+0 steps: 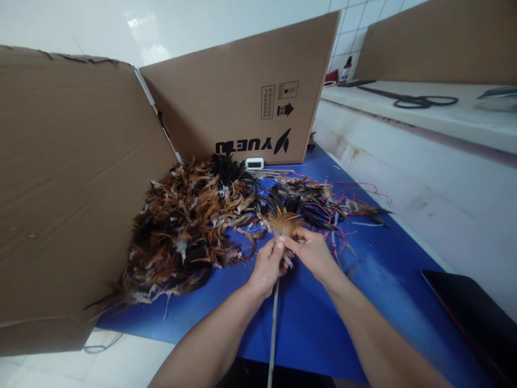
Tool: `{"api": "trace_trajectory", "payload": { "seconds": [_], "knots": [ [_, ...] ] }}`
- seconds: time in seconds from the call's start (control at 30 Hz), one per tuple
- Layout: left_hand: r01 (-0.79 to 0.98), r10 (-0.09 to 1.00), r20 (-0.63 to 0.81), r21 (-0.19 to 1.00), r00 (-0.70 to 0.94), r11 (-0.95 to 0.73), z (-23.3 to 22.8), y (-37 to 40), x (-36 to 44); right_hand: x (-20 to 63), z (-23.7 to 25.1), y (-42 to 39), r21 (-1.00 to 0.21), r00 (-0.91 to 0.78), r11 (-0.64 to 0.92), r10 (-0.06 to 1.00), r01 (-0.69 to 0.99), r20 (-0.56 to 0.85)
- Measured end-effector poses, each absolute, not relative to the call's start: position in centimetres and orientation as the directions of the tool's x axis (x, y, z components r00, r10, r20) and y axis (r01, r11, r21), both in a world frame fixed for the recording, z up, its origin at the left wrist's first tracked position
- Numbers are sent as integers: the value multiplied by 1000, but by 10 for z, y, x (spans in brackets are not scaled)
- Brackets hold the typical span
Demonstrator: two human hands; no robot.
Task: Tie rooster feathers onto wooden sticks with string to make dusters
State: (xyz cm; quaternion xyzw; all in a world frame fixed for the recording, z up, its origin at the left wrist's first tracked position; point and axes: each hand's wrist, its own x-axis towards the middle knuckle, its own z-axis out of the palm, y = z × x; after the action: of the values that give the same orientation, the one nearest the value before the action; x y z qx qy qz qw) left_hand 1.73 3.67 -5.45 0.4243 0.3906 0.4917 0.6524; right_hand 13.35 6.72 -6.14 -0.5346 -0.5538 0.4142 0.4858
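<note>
My left hand [265,268] is closed round the upper end of a thin pale stick [273,328], which runs down toward my body. At its top fans out a bunch of brown feathers [285,222]. My right hand [317,253] pinches the base of these feathers, its fingertips close against my left thumb. A short whitish strip [288,262] pokes out beneath the fingers. How the feathers join the stick is hidden by my fingers. To the left lies a big heap of brown and black feather bunches [181,226].
Cardboard panels [242,91] wall the blue table [226,302] at the left and back. Red string [343,237] and dark feathers lie to the right. A small white digital device [254,163] stands behind. Scissors [420,101] rest on a ledge; a dark flat object [464,302] is lower right.
</note>
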Motion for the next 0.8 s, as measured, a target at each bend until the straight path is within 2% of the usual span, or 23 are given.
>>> {"api": "trace_trajectory", "payload": {
  "seconds": [0.3,0.5,0.67,0.73,0.8],
  "knots": [
    [-348,972,-131,917,194,193,-55,38,17,128,-49,64,-998,91,27,995,61,33],
    [-381,959,-207,886,192,267,-58,41,17,136,-38,63,-991,211,102,970,84,117],
    [-385,934,-286,854,215,350,-59,42,16,133,-37,52,-919,297,246,892,309,339],
    [-449,932,-270,820,243,355,-59,43,15,124,-35,43,-868,246,282,882,409,403],
    [-522,931,-257,773,261,360,-60,43,14,111,-30,34,-802,122,353,880,482,460]
  ]
}}
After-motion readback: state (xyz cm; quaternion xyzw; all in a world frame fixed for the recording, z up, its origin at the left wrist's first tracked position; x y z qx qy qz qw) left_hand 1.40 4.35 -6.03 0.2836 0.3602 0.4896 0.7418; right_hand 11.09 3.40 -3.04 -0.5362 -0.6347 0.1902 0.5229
